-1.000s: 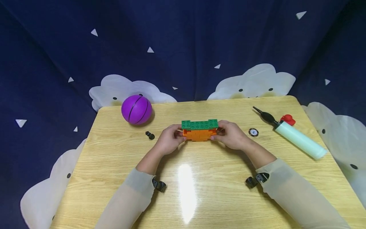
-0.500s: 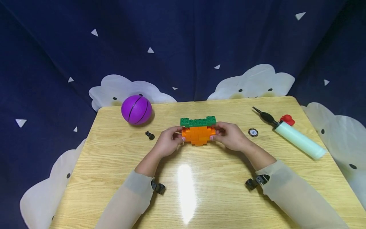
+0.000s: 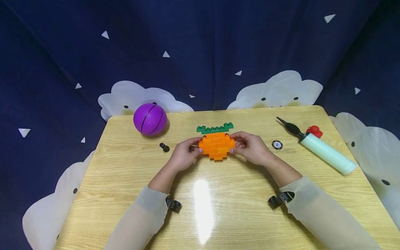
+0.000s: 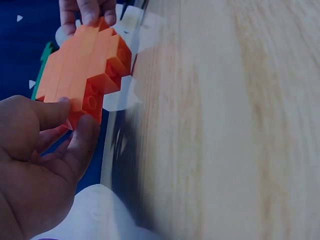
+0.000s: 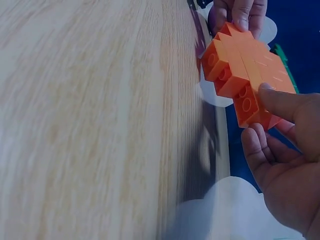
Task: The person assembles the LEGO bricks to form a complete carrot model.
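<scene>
Both hands hold a toy-brick build between them, above the table. Its orange brick body (image 3: 217,146) is stepped, narrowing toward the person, and a row of green bricks (image 3: 215,128) runs along its far side. The left hand (image 3: 184,154) pinches the left end, thumb on the broad face and fingers beneath, as the left wrist view shows. At the opposite end the right hand (image 3: 254,149) pinches in the same way. Hollow brick undersides (image 5: 246,104) face the table in the right wrist view. Whether the green row touches the orange body all along is partly hidden.
A purple ball (image 3: 150,119) and a black chess pawn (image 3: 164,147) are to the left. On the right lie a poker chip (image 3: 277,144), a hand pump (image 3: 326,152) with a black nozzle, and a small red hat-shaped object (image 3: 314,131). A dark blue curtain (image 3: 200,52) hangs behind the table.
The brick build has tipped in the hands: its green row has swung away from the person and its orange broad face has turned up into view. Both hands keep their hold almost in place.
</scene>
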`<state>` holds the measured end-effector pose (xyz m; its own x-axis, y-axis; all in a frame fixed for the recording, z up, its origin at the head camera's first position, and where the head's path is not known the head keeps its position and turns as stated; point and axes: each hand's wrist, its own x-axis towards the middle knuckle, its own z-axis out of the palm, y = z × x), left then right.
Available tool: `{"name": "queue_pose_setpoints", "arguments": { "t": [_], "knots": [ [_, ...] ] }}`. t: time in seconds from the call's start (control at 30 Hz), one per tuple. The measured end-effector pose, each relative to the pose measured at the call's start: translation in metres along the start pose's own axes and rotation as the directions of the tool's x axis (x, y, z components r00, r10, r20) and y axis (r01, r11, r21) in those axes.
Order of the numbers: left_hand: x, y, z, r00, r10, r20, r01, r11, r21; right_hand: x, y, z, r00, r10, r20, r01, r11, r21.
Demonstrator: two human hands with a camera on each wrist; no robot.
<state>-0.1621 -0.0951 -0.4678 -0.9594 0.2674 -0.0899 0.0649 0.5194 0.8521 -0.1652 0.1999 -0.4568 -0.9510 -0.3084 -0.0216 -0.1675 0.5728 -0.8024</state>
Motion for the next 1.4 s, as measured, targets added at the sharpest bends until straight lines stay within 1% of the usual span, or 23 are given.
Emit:
{"name": "queue_pose_setpoints", "arguments": {
  "t": [0.17,0.27,0.37,0.6,0.77,0.9,1.17,1.4],
  "knots": [
    [0.0021,-0.002,0.0015,1.0,0.014,0.001,-0.014,1.0,-0.007,0.0011,-0.0009,-0.0006,1.0,0.0,0.003,0.0,1.0,0.002],
    [0.0029,-0.002,0.0019,1.0,0.016,0.01,-0.016,1.0,-0.027,0.0019,-0.0006,-0.0007,1.0,0.01,0.011,-0.01,1.0,-0.008],
    [0.0034,-0.001,0.0023,1.0,0.015,0.018,-0.014,1.0,-0.027,0.0023,-0.0001,-0.0011,1.0,0.021,0.016,-0.021,1.0,-0.014],
    [0.0034,0.001,0.002,0.999,0.033,0.025,-0.035,0.997,0.063,0.003,0.0012,-0.0004,0.999,0.03,0.03,-0.028,0.997,-0.067],
    [0.0041,0.0004,0.002,0.998,0.06,0.026,-0.063,0.987,0.15,0.0026,0.0017,0.001,0.997,0.036,0.07,-0.029,0.995,-0.097],
    [0.0044,0.0007,0.002,0.998,0.041,0.044,-0.049,0.981,0.187,0.002,0.0018,0.0016,0.994,0.041,0.105,-0.03,0.994,-0.105],
    [0.0037,0.0007,0.0016,0.992,-0.004,0.127,-0.022,0.978,0.207,0.0014,0.0039,0.0025,0.984,0.074,0.163,-0.053,0.99,-0.131],
    [0.0032,0.0012,0.0006,0.987,-0.019,0.161,-0.018,0.974,0.227,0.0005,0.0068,0.0011,0.982,0.069,0.177,-0.046,0.99,-0.131]
  ]
}}
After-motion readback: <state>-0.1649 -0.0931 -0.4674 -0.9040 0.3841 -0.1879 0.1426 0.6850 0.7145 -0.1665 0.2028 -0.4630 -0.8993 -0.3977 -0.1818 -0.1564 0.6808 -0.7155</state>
